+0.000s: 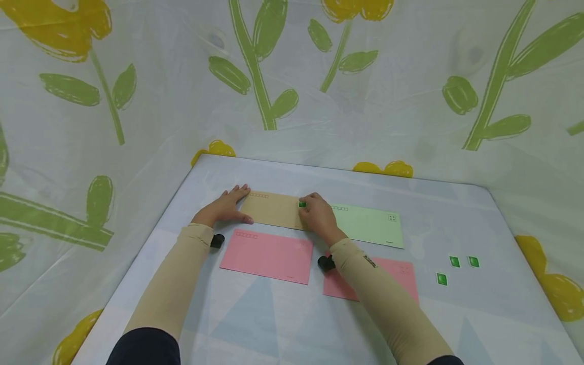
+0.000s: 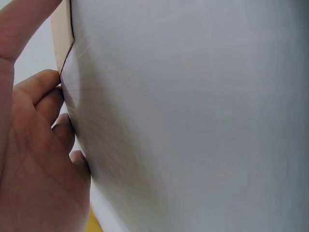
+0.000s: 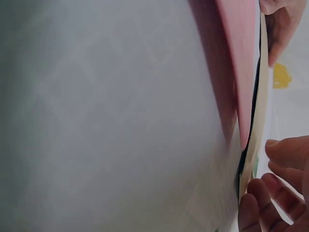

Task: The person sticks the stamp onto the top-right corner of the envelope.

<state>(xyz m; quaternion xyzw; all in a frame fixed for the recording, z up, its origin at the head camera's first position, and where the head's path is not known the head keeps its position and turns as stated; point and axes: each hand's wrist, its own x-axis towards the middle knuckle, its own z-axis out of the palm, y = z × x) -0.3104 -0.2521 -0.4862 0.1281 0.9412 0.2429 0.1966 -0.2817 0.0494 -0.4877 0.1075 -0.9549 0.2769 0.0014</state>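
The desk [image 1: 451, 218] has a pale, triangle-patterned top; its far edge and both far corners are in view. Four envelopes lie on it. The left pink envelope [image 1: 266, 257] is toward the left edge; the right pink envelope [image 1: 401, 276] lies partly hidden below the right sleeve [image 1: 383, 294]. The tan envelope [image 1: 274, 210] lies toward the far edge, the pale green envelope [image 1: 367, 224] to its right. Three loose green stamps [image 1: 454, 261] are grouped toward the right edge. A fourth green stamp [image 1: 302, 204] is over the tan envelope's right end; contact with the paper cannot be confirmed.

Risk, as judged: the fourth green stamp could sit crooked, because the right hand [image 1: 318, 215] covers much of that end. Slack pressure from the left hand [image 1: 225, 207] could let the tan envelope skew.

Pose: left hand spread, thumb and fingertips at the tan envelope's left end, grip unclosed. Right hand curled, its grip pinching the fourth green stamp.
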